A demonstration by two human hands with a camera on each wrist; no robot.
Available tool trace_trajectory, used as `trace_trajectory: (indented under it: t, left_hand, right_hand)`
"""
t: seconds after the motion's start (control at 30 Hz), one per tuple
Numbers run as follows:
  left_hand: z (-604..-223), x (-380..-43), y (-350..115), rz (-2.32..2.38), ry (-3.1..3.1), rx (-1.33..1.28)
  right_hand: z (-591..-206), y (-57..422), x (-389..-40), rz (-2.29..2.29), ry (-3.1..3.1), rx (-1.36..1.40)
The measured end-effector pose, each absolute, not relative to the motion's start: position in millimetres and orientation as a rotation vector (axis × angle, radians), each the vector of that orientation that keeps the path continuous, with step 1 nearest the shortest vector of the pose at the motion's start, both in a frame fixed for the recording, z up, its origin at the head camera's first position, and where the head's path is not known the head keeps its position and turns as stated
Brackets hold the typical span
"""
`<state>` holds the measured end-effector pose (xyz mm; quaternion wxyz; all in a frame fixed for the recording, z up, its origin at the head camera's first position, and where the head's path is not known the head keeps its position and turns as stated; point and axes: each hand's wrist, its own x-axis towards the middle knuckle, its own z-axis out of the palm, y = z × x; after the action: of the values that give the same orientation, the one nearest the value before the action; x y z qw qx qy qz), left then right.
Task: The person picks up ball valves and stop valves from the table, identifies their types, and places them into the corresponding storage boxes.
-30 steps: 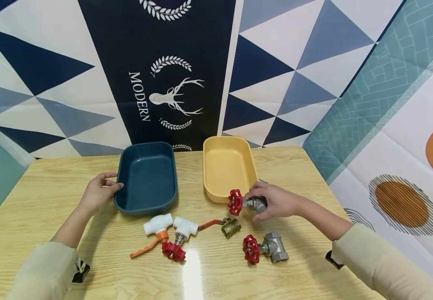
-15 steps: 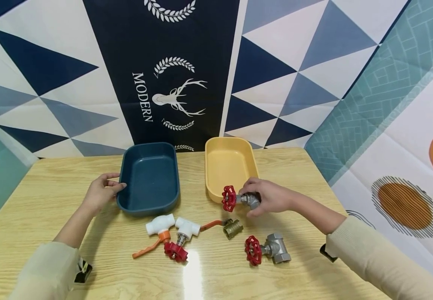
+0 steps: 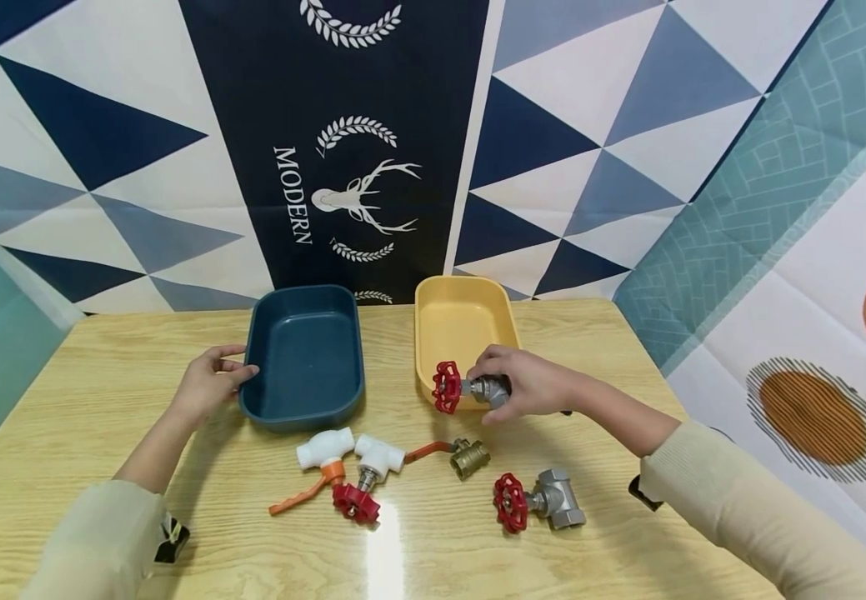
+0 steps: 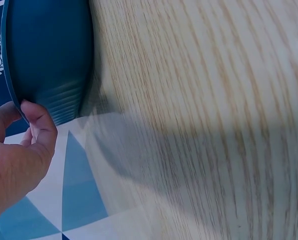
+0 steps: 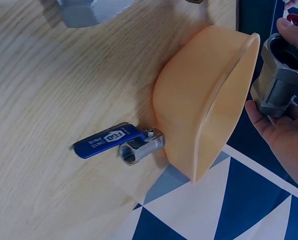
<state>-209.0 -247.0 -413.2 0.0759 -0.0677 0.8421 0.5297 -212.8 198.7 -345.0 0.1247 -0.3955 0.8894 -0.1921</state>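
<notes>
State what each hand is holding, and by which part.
Right hand: a red-wheeled grey valve, gripped by its metal body. Left hand: the blue bin, pinched at its rim.

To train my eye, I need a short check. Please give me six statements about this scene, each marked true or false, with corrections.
1. The left hand pinches the rim of the dark blue tray. True.
2. The right hand holds a grey valve. True.
3. The held grey valve has no red part. False: its handwheel is red.
4. A valve with a blue handle lies on the table beside the yellow tray. True.
5. In the head view, the yellow tray stands left of the dark blue tray. False: it stands to the right.
6. Every valve on the table is white. False: a brass valve also lies there.
</notes>
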Motion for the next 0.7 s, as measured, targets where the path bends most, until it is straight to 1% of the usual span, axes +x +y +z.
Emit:
trace_trajectory:
  t: [0.7]
  left_hand:
    - [-413,-208,-245,1.614,2.538,-0.203]
  right_hand:
    - [-334,174,-221,-0.531,2.593,-1.193]
